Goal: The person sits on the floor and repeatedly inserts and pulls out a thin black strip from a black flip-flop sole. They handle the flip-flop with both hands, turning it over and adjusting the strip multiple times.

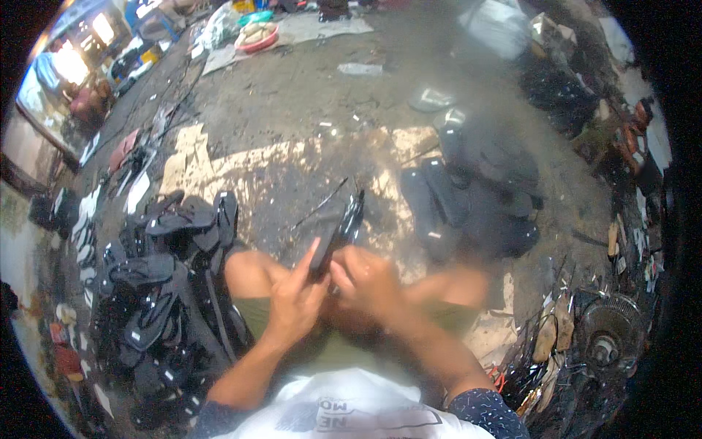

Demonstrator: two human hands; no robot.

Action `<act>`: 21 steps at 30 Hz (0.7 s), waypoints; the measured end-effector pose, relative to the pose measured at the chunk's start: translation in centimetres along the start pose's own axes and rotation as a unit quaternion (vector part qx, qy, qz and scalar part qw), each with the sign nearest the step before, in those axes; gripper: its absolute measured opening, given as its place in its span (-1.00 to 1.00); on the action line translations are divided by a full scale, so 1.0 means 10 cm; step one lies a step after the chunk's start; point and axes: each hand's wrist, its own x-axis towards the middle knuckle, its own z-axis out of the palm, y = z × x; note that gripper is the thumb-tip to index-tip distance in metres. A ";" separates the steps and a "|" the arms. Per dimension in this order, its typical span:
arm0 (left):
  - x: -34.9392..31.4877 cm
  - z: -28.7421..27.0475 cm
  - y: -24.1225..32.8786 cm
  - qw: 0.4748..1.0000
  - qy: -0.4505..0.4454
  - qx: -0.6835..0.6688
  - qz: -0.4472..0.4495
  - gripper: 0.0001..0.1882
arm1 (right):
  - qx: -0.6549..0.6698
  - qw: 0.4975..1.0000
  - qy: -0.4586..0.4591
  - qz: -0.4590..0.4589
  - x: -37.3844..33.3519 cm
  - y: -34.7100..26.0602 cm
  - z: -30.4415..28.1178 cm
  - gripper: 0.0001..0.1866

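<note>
I sit cross-legged with a black sandal sole (326, 249) upright and edge-on in front of me. My left hand (298, 291) grips its near end between thumb and fingers. My right hand (368, 282) is closed against the sole's right side; what its fingers pinch is hidden. Shiny black strips (353, 214) stand up beyond the sole, and I cannot tell whether they are joined to it. Left of my knee lies a heap of black sandals (150, 271). To the right, black soles (468, 201) lie spread in a hazy part of the view.
Stained cardboard (278, 157) covers the floor ahead. A red bowl (257, 38) with pale contents stands at the far left on a sheet. At the right are a round wire-caged fan (610, 333), wooden shoe forms (545, 339) and loose strips. A dark bag (559, 95) lies farther back.
</note>
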 end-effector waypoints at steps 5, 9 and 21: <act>-0.02 0.01 -0.03 0.999 -0.039 -0.022 0.002 -0.34 | -0.019 1.000 -0.002 -0.004 -0.04 0.02 -0.05 -0.86; 0.06 -0.26 -0.25 0.899 -0.088 -0.348 -0.253 -0.39 | 0.049 0.999 -0.016 -0.001 -0.01 0.05 -0.19 -0.82; 0.24 0.04 -0.04 0.801 0.224 -0.521 -0.192 -0.74 | 0.592 0.715 -0.144 0.344 -0.32 0.23 0.22 -0.48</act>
